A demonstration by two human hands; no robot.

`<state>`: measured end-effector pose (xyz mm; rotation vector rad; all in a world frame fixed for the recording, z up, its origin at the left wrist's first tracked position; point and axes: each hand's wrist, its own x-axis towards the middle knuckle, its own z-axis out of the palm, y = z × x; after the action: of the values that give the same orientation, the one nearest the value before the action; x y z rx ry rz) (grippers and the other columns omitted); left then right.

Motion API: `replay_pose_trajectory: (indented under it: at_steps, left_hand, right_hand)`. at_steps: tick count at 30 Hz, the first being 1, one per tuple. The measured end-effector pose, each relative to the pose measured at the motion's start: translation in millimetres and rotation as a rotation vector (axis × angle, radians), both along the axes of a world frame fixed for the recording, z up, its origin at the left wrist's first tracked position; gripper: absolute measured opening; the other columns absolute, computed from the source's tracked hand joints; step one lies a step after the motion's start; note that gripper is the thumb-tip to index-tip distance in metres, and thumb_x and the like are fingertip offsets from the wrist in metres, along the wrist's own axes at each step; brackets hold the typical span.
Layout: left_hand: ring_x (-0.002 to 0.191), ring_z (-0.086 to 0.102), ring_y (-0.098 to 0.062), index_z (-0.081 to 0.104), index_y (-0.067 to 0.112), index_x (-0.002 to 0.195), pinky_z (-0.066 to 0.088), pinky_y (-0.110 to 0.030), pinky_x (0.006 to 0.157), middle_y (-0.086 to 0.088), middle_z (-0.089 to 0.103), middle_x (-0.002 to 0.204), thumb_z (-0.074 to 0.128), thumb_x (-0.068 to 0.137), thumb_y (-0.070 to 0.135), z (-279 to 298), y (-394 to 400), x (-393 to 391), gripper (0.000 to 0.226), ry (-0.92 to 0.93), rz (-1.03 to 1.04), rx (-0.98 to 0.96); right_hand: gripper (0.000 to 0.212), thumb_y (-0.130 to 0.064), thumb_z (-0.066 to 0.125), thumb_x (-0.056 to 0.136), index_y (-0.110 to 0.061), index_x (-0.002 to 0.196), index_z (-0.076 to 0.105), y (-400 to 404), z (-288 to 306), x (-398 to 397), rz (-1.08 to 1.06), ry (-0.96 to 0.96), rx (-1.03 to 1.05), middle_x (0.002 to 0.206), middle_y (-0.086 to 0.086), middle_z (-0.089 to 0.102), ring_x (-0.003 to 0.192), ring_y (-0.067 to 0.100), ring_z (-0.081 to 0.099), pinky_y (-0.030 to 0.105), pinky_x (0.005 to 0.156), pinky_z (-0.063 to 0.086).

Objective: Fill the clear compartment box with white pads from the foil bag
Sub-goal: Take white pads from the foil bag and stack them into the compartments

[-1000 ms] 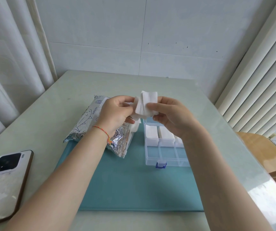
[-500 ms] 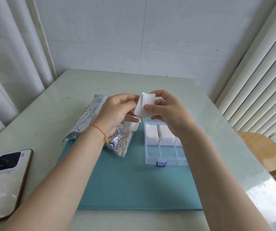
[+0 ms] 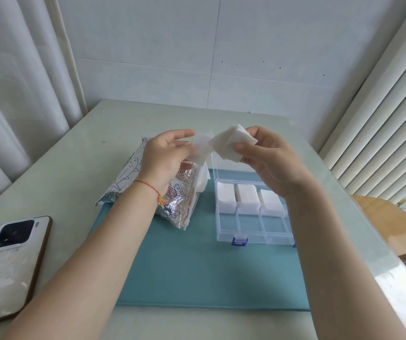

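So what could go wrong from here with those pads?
The right hand pinches a loose stack of pads by one corner above the box; some could slip and scatter. The left hand holds only a thin pad, which may flop or fall. The front compartments look narrow, so a skewed stack might catch on the dividers.

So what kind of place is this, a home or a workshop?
Probably a home, not a workshop. The table stands in a corner between a plain tiled wall and white curtains, and a phone lies on it. No tools or machines show.
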<state>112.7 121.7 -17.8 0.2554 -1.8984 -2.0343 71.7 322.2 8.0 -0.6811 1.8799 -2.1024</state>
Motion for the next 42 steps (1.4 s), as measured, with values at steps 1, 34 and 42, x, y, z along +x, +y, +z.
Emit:
replay_pose_trajectory:
  at_steps: [1, 34, 42]
  left_hand:
    - [0.063, 0.065, -0.013, 0.070, 0.020, 0.102, 0.055, -0.027, 0.056, -0.007, 0.070, 0.088, 0.068, 0.084, -0.001, 0, 0, 0, 0.028, 0.006, 0.004, 0.022]
    - [0.070, 0.061, -0.014, 0.069, 0.018, 0.086, 0.057, -0.029, 0.061, 0.001, 0.067, 0.074, 0.052, 0.096, 0.022, 14, 7, 8, 0.020, -0.106, -0.409, 0.339]
    - [0.072, 0.066, -0.017, 0.068, 0.012, 0.100, 0.059, -0.034, 0.070, -0.004, 0.068, 0.080, 0.060, 0.089, 0.030, 13, 5, 8, 0.023, -0.085, -0.448, 0.263]
  right_hand:
    - [0.023, -0.007, 0.077, 0.074, -0.012, 0.082, 0.056, 2, 1, -1, 0.044, -0.048, -0.070, 0.085, 0.008, 0.060, 0.084, 0.026, 0.058, 0.035, 0.082, 0.047]
    - [0.025, -0.007, 0.067, 0.076, -0.009, 0.098, 0.056, -19, -14, 5, 0.079, -0.187, -0.112, 0.098, 0.011, 0.064, 0.091, 0.025, 0.062, 0.032, 0.078, 0.054]
    - [0.021, -0.004, 0.064, 0.079, -0.010, 0.098, 0.056, -19, -14, 5, 0.088, -0.171, -0.127, 0.099, 0.012, 0.064, 0.088, 0.024, 0.064, 0.030, 0.074, 0.055]
